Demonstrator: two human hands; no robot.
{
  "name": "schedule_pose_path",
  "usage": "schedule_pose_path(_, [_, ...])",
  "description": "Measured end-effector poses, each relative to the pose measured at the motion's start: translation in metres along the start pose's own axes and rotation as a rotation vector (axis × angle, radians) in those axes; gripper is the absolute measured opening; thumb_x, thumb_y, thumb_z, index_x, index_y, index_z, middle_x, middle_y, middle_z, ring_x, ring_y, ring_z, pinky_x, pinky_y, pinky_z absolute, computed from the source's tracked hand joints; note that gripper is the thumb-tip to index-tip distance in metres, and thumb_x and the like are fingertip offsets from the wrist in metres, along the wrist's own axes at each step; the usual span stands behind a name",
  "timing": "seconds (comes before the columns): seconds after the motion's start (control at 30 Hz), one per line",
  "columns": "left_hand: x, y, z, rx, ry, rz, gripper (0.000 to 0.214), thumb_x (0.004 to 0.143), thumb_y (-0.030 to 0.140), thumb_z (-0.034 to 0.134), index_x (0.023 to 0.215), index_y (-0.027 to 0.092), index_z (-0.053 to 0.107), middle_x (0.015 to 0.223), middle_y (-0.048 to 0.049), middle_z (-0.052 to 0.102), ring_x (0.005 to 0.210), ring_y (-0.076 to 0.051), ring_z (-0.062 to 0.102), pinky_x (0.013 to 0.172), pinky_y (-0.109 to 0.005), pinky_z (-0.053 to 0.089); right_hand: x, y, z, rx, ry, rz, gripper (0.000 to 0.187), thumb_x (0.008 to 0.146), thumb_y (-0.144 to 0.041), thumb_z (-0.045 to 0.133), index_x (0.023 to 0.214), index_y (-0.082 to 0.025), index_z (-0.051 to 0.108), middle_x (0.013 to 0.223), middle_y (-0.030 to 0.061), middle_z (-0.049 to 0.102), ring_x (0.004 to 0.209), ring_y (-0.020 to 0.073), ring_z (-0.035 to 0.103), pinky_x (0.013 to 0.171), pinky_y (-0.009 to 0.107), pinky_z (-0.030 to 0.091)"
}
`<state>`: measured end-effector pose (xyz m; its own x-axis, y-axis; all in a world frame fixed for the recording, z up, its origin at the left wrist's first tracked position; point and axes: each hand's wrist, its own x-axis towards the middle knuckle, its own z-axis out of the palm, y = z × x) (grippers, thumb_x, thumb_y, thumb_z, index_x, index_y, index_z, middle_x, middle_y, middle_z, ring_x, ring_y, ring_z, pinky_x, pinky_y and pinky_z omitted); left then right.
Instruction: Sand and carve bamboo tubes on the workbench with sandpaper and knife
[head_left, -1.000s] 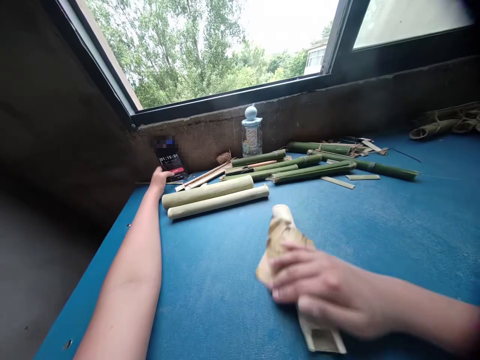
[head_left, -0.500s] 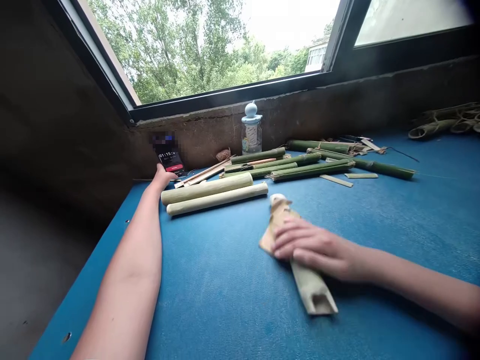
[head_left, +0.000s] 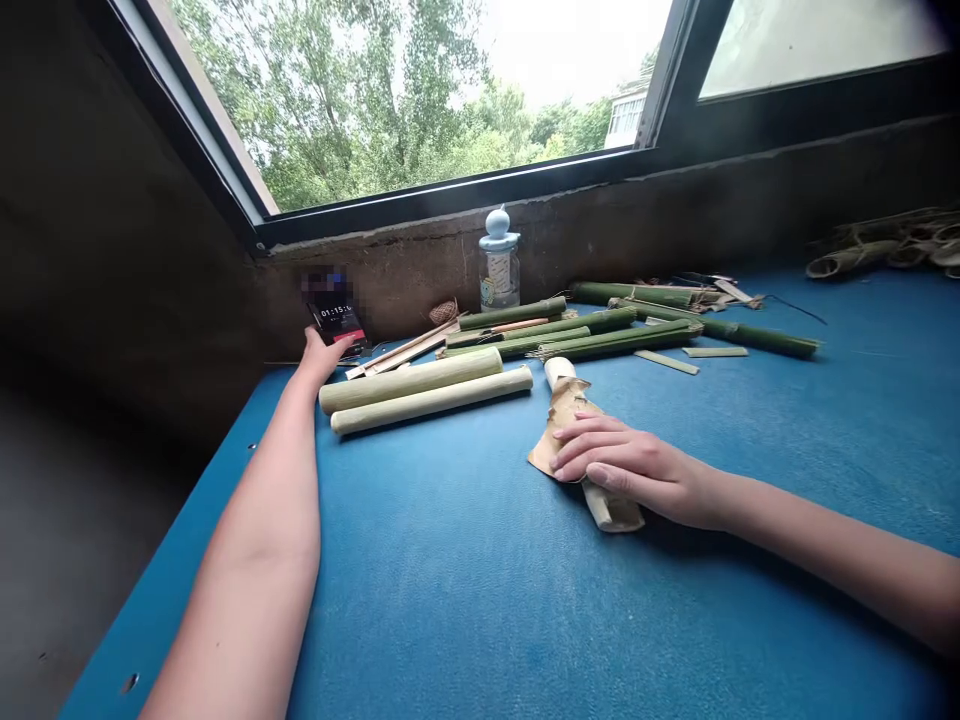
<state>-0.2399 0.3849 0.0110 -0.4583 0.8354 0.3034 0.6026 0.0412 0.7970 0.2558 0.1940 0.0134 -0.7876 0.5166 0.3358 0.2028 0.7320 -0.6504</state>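
My left hand (head_left: 321,352) reaches far across the blue table (head_left: 465,600) and touches the lower edge of a black phone (head_left: 334,315) that leans against the wall and shows a timer. Its fingers are hidden behind the palm. My right hand (head_left: 630,468) lies on a pale bamboo piece (head_left: 576,425) wrapped partly in brown sandpaper, with the fingers curled over it. Two peeled pale bamboo rods (head_left: 420,388) lie side by side between my hands.
Several green bamboo sticks (head_left: 600,335) and thin strips lie near the wall. A small bottle with a pale blue cap (head_left: 499,262) stands under the window. Cut bamboo rings (head_left: 885,250) are heaped at the far right. The table's left edge drops to a dark floor.
My right hand has slid the wrapped bamboo piece away from me, toward the pale rods. My left hand stays at the phone.
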Motion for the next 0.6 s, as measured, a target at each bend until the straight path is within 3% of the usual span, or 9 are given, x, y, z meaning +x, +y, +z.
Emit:
schedule_pose_path(0.23, [0.025,0.031,0.006,0.002,0.179,-0.007,0.047,0.091,0.034,0.067,0.133,0.018,0.054,0.141,-0.0122,0.050,0.129,-0.032,0.047,0.108,-0.057,0.037,0.002,0.001,0.000,0.000,-0.022,-0.018,0.035,0.104,-0.031,0.041,0.112,-0.018,0.073,0.114,0.0090,0.073,0.127,0.0232,0.053,0.115,0.046,0.031])
schedule_pose_path(0.4, [0.049,0.052,0.007,-0.064,0.235,-0.058,0.054,0.089,0.038,0.068,0.136,0.018,0.051,0.144,-0.0130,0.048,0.133,-0.033,0.044,0.111,-0.059,0.032,0.003,-0.003,0.000,-0.002,-0.020,-0.012,0.036,0.104,-0.031,0.041,0.112,-0.018,0.072,0.113,0.0094,0.073,0.127,0.0230,0.053,0.115,0.045,0.031])
schedule_pose_path(0.6, [0.033,0.033,0.006,-0.243,0.155,-0.019,0.051,0.097,0.051,0.052,0.133,0.015,0.053,0.127,-0.0132,0.060,0.114,-0.027,0.060,0.099,-0.051,0.047,0.001,0.013,-0.007,-0.023,-0.015,0.003,0.037,0.104,-0.034,0.040,0.114,-0.020,0.072,0.117,0.0095,0.072,0.129,0.0244,0.052,0.118,0.048,0.027])
